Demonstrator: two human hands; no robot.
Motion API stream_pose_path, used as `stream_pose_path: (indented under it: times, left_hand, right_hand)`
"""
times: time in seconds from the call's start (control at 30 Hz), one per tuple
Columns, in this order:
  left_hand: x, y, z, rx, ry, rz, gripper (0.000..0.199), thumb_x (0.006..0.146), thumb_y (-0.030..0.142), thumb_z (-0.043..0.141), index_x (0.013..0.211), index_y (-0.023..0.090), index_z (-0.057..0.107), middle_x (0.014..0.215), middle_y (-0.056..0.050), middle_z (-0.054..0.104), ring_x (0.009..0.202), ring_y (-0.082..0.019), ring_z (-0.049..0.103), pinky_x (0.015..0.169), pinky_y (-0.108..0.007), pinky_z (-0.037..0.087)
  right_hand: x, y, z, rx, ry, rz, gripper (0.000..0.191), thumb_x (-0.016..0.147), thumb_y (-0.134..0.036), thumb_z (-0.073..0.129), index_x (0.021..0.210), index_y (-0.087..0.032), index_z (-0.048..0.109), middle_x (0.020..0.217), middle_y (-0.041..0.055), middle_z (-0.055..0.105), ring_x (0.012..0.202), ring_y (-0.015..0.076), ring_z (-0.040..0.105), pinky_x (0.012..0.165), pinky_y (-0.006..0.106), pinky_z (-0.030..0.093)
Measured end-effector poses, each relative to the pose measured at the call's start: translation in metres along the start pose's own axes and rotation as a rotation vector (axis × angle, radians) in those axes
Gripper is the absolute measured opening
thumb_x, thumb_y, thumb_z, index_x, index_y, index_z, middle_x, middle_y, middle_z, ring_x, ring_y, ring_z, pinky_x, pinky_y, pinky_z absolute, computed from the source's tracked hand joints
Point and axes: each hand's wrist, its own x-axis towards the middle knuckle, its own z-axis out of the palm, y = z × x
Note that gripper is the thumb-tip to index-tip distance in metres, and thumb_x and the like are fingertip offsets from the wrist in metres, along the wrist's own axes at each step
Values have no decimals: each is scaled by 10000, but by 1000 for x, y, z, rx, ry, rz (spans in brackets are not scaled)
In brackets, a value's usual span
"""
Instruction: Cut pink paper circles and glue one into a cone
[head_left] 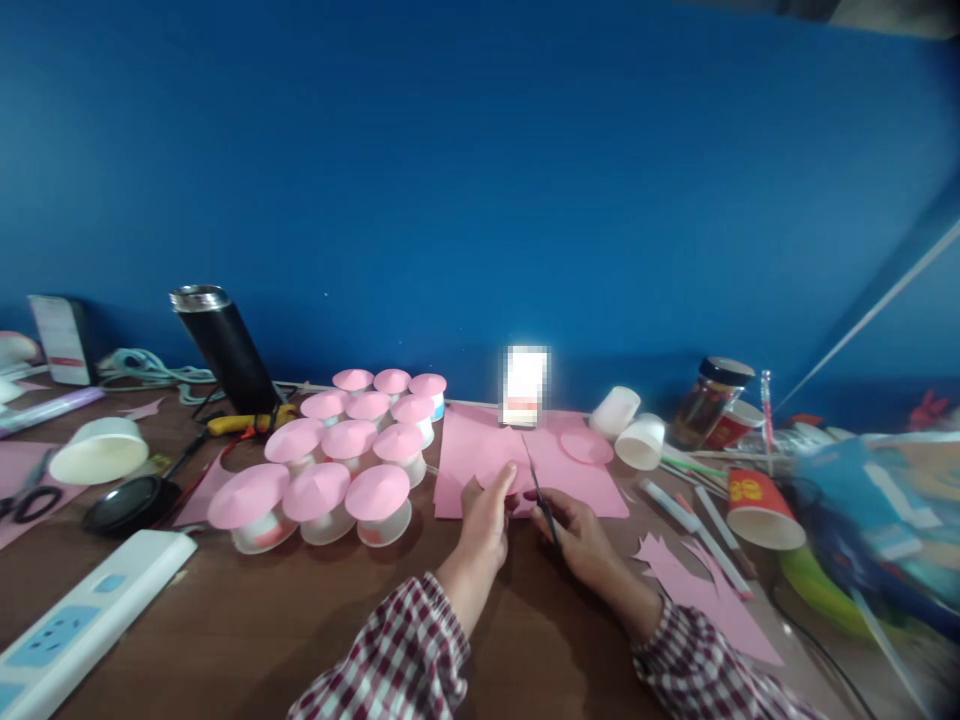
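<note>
Left hand: In the head view, your left hand [487,515] is closed on a piece of pink paper [496,455], thumb uppermost, a grip that probably steadies it for the blades.
Scissors: Your right hand [576,530] is clamped on the scissors [546,512], their tips pointing away from you toward the wall [480,200], likely to let the blades run along the paper; whether the blades stand apart, you cannot tell.
Pink paper: The piece is raised over larger pink sheets [450,490] on the counter [375,640], its outline lost against the matching colour; the sheets presumably lie there to be within reach.
Pink disc: A round cutout [586,446] rests at the right of the sheets, near two white cups [628,428].
Cone-topped cups: Twelve cups capped with pink cones [349,440] stand in rows to your left, apart from your hands, perhaps to keep them out of the cutting space.
Scraps: Jagged pink offcuts [705,595] lie beyond your right wrist, seemingly put aside.
Screen: A bright screen [525,385] faces you behind the sheets, apparently propped for easy viewing.
</note>
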Motion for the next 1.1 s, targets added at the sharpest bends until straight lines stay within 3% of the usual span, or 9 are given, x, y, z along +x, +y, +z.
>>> stream_pose_path:
  times: [0.3,0.77,1.1]
  left_hand:
    - [-1,0,0,-12,8,-22,418,531,325,826,763,165,517,576,46,539,474,-81,507,490,-226,406]
    - [0,-2,-1,-20,-20,-5,402,552,312,816,770,165,512,584,44,554,477,-82,518,490,-224,413]
    - [-3,1,0,-23,5,-10,389,566,284,805,776,168,499,581,47,561,479,-82,526,492,-217,420]
  right_hand:
    - [1,-1,0,-24,12,-11,355,853,-451,567,1021,-150,650,683,19,595,580,132,508,507,224,426]
    - [0,1,0,2,1,-18,376,871,-445,556,1087,-146,632,797,47,641,617,131,520,546,232,440]
    - [1,-1,0,-5,5,-11,383,865,-443,561,1092,-146,639,723,29,611,597,132,505,527,224,429]
